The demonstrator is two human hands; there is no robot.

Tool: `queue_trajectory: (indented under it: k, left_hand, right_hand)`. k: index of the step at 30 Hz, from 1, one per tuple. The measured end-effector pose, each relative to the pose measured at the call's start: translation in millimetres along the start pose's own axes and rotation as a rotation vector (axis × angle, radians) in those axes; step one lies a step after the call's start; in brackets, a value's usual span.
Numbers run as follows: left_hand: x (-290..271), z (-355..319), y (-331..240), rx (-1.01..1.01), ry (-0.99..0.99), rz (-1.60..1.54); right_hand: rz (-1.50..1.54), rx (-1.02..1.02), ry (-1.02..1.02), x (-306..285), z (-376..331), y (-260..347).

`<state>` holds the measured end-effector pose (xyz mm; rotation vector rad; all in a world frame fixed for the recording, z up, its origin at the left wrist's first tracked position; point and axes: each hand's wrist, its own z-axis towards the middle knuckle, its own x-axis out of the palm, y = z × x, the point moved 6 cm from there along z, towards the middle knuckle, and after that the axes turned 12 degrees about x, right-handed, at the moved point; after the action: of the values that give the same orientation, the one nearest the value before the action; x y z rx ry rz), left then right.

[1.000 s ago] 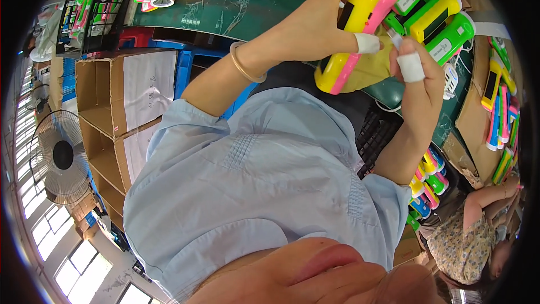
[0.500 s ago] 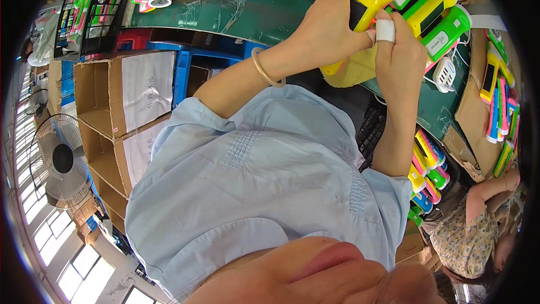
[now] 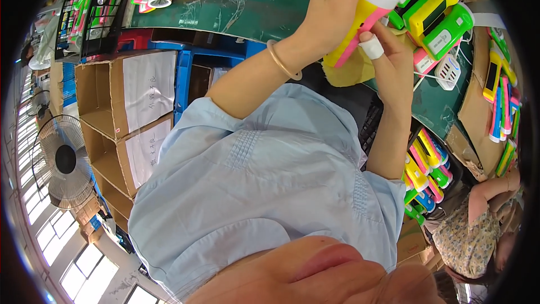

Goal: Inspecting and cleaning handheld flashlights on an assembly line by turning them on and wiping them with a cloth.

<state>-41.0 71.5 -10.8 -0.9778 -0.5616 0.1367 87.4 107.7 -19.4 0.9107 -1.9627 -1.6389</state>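
Observation:
My left hand (image 3: 329,14) is closed round a yellow and pink flashlight (image 3: 353,38), its clear lens end up and its tail slanting toward me. A white wrap shows on one finger of that hand. Below the flashlight a yellow cloth (image 3: 346,74) spreads out. My right hand (image 3: 391,62), thumb wrapped in white, has its fingers curled against the cloth beside the flashlight body. Its fingertips are partly hidden. More flashlights, green (image 3: 448,31) and yellow (image 3: 432,11), lie just right of my hands.
Many coloured flashlights line the far edge of the green tabletop (image 3: 225,14). A white power strip (image 3: 448,72) with cords lies at right. Stacked cardboard compartments (image 3: 95,93), a black wire basket (image 3: 107,14) and a fan (image 3: 64,159) stand left. Another person (image 3: 469,236) sits lower right.
The flashlight has turned so its pink side and lens now show. My left hand has shifted up over it. My right hand has slid down off the lens end, toward the cloth.

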Motion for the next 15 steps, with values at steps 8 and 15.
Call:
queue_trajectory:
  k: [8,15]
  left_hand:
    - [7,8,-1,-0.085,-0.045,0.055]
    - [9,23,-14,-0.308,-0.163,-0.633]
  right_hand:
    - [0.268,-0.029,0.035,3,16,-20]
    - [0.137,-0.021,0.150,15,9,-6]
